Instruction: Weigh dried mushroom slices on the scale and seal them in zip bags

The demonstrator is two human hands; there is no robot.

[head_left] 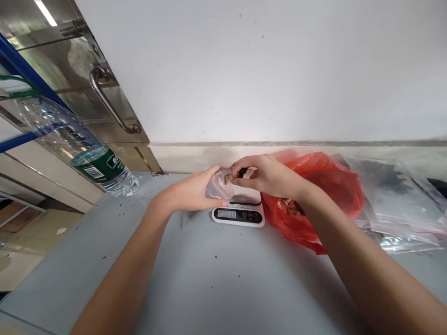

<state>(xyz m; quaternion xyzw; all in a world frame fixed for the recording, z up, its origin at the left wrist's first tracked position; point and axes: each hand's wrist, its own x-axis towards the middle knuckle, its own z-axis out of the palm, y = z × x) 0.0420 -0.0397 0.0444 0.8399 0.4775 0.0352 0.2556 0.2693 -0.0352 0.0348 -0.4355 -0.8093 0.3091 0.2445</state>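
My left hand [200, 188] is wrapped round a small clear zip bag [218, 187], whose mouth with a red strip faces right. Between the thumb and fingers of my right hand [263, 177] is a small brown dried piece [228, 178], right at the bag's mouth. Beneath both hands a white digital scale [239, 216] sits on the table, its display lit with what looks like 9.8. Beside it on the right, an open red plastic bag [314, 232] holds more brown dried pieces [291, 207], partly hidden by my right forearm.
Clear zip bags [401, 204] lie stacked at the far right. A large water bottle [101, 163] stands on the table's left edge. Dark crumbs dot the grey table [195, 279]. Behind it rises a white wall [265, 74], with a metal door handle [111, 107] at upper left.
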